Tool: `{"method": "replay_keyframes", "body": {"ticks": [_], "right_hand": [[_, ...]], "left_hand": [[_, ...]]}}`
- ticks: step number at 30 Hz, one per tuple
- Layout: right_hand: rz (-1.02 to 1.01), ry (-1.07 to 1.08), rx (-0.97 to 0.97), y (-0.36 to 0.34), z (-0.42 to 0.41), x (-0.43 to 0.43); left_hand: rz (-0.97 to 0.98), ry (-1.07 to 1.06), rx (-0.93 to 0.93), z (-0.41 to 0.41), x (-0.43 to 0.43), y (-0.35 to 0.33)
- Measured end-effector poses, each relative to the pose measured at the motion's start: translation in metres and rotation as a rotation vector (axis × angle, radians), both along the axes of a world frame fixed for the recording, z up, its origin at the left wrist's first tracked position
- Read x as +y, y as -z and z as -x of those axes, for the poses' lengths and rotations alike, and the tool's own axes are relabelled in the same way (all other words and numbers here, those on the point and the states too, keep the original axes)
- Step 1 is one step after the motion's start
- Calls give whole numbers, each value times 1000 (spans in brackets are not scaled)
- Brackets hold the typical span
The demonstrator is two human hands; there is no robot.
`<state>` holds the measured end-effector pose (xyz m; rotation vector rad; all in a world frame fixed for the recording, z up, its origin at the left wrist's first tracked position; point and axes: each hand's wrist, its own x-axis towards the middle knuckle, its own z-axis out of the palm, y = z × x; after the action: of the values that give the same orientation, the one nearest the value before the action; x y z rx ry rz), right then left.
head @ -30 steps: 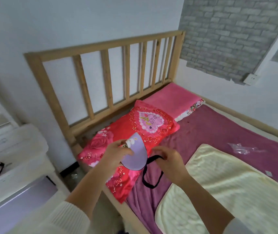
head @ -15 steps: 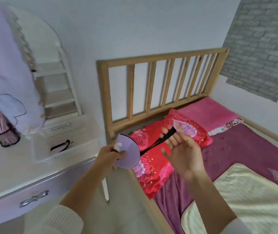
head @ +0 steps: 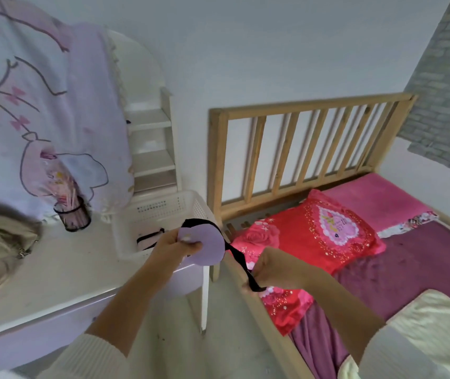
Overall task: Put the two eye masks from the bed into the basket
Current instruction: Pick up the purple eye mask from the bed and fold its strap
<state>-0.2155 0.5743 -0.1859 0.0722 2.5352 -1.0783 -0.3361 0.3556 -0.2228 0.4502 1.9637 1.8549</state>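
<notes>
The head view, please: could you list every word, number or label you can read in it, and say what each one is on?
None can be read for certain.
Red pillow: the pink heart patch carries dark lettering, too blurred to read.
Lilac eye mask in the hands: a small pale mark, no legible text.
White basket: only perforations, no label.

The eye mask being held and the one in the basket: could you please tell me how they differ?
The held eye mask is off the bed, pinched by the left hand, its strap pulled by the right hand. The other eye mask lies untouched inside the basket, mostly hidden. Both have black straps.
</notes>
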Motion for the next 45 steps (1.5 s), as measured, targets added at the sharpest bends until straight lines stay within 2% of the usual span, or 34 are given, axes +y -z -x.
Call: {"method": "replay_keyframes", "body": {"ticks": [2,5,6,7,8,10,11,13,14,15,17,21,25,31,34,37,39,41,43,45], "right_hand": [[497,6,-64,-6,-4,-15],[1279,283,129,-11,4,-28],[1424,417,242,-10,8,-27],[1447,552,360,-6,14,-25],[1317,679,466,-1,19,-21],[744,849,627,12,25,-14],[397,836,689,20,27,-9],[-186,626,710,31,28,-1],[-319,509,669,34,28,1],[-331,416,602,35,26,2],[-165,301,457,34,22,1],[364,256,214,31,16,-6],[661,342,210,32,13,-13],[842,586,177,36,20,-31],[989,750,76,38,28,-30],[1168,875,7,38,35,-25],[1202,890,-2,41,40,-25],[1209,885,-20,44,44,-31],[1223,878,-43,45,47,-38],[1237,875,-53,45,50,-44]], "left_hand": [[19,-28,-1,4,-8,2],[39,9,-5,6,-15,8],[38,22,-4,4,-15,9],[31,30,-8,4,-16,11],[23,37,-14,3,-16,12],[16,56,-7,1,-13,13],[14,64,-5,0,-12,14],[-1,63,-30,-2,-9,12],[-15,52,-49,-2,-7,12],[-32,42,-63,-1,-5,11],[-54,15,-76,-1,-1,9],[-96,31,-59,-5,8,10],[-128,-21,-53,-9,18,9],[-124,-152,17,-14,35,4],[-175,-149,-57,-14,36,0],[-180,-306,-134,-12,33,1],[-36,-374,7,-15,34,9],[132,-308,189,-24,40,16],[108,-235,224,-30,48,23],[43,-191,180,-30,55,25]]}}
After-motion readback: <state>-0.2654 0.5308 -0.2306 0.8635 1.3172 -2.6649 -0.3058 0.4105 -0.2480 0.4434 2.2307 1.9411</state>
